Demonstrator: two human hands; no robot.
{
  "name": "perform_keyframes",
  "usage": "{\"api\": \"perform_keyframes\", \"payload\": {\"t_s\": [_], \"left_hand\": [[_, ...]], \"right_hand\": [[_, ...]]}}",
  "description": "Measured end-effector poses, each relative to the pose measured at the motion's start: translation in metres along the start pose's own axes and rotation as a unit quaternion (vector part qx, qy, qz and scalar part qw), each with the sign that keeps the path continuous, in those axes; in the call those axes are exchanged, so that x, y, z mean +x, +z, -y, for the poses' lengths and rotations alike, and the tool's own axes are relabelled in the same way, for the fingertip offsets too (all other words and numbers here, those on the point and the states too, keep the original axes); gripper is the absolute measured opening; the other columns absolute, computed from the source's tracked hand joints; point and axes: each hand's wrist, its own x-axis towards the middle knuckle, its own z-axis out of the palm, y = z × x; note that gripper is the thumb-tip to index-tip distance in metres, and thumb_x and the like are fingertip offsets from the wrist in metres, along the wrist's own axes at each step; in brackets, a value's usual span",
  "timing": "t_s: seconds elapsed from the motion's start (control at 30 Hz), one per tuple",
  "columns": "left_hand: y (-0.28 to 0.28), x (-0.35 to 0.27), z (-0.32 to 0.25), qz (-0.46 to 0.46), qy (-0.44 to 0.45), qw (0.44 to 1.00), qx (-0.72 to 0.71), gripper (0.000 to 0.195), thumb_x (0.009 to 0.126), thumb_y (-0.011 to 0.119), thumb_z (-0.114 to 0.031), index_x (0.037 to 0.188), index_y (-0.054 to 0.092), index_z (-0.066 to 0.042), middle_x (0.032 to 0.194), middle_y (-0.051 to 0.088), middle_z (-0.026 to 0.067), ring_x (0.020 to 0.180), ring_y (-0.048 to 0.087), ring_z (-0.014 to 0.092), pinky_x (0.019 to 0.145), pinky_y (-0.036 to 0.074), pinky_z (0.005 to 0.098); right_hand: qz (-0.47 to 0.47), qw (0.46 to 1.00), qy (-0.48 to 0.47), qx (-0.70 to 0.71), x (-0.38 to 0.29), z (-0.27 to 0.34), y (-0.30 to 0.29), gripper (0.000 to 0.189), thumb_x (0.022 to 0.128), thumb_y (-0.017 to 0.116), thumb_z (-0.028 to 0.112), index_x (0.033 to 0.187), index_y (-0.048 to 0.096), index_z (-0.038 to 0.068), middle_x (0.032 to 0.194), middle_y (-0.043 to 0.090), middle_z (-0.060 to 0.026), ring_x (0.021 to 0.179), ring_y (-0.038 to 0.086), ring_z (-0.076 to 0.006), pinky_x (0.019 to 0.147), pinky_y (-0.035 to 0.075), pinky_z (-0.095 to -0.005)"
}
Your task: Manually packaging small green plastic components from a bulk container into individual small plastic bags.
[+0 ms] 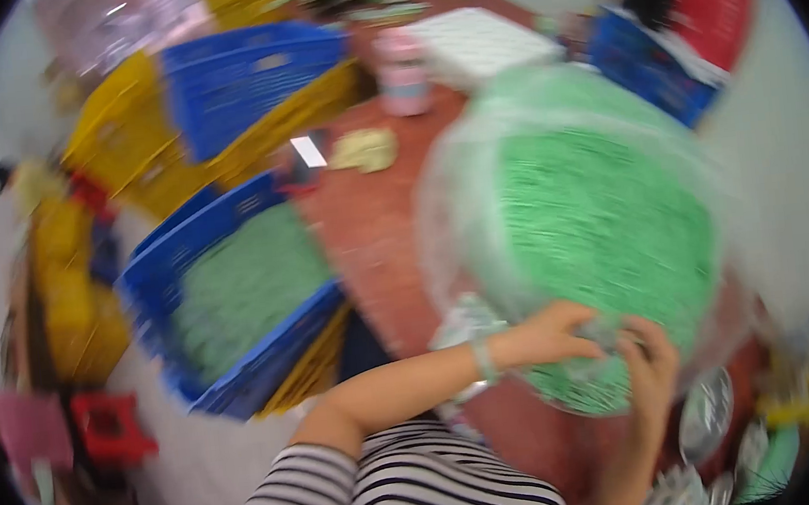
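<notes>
My left hand point(547, 335), with a pale band at the wrist, and my right hand point(650, 357) meet over the near edge of a large clear plastic bag point(473, 246). The bag lies wide at the mouth and holds a heap of small green pieces point(606, 226). Between my fingertips is a small greyish, see-through item point(597, 336), too blurred to name. Below it lies a round clear container or bag point(584, 390) with more green pieces. A crumpled white-and-green plastic packet point(471, 323) rests beside my left wrist.
On the red table point(383, 254) stand a pink bottle point(402, 74) and a white box point(479, 44). Left of it, a blue crate point(142, 299) holds dull green pieces. Yellow crates point(154, 160), another blue crate point(242, 78) and red stools point(111, 427) surround it.
</notes>
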Motion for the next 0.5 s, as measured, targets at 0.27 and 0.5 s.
{"api": "perform_keyframes", "payload": {"t_s": [0.27,0.5], "left_hand": [[-0.107,-0.123,-0.056,-0.159,0.000,0.978,0.135,0.028,0.077,0.070,-0.008,0.102,0.058,-0.002,0.084,0.063,0.0063,0.081,0.057,0.011,0.072,0.047,0.0281],[-0.237,-0.332,-0.048,-0.369,-0.310,0.825,0.296,0.018,0.072,0.076,-0.010,0.086,0.067,-0.007,0.080,0.067,0.0046,0.075,0.062,0.016,0.068,0.048,0.0295]], "right_hand": [[-0.102,0.980,-0.040,0.167,0.043,-0.032,-0.021,0.031,0.096,0.051,0.012,0.125,0.051,0.001,0.110,0.063,-0.0080,0.084,0.054,-0.0075,0.077,0.043,-0.0196],[-0.090,0.971,-0.167,-0.145,0.082,-0.086,-0.056,0.016,0.090,0.059,0.015,0.093,0.065,0.000,0.081,0.063,-0.0125,0.070,0.055,-0.0209,0.062,0.048,-0.0334]]}}
